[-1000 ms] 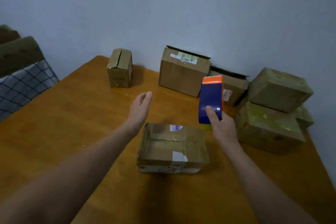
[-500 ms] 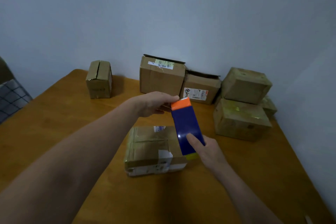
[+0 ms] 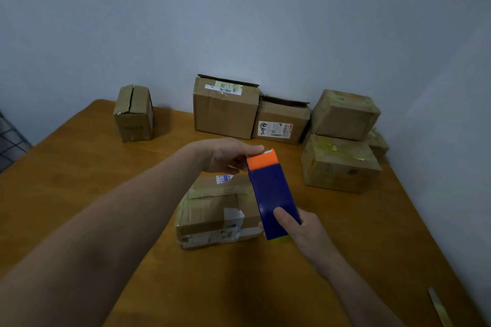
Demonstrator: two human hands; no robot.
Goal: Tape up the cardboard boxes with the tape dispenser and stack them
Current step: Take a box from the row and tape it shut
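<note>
Head view: the left hand point(image 3: 223, 154) has crossed from open air to the orange tip of the dispenser point(image 3: 271, 194). Its curled fingers and thumb now pinch there at the blade; whether tape lies between them I cannot tell. The right hand point(image 3: 305, 228) keeps its grip round the blue body's lower end, thumb on top. The box point(image 3: 212, 210) lies just below both sets of fingers. Likely the tape end is being freed to start a strip.
</note>
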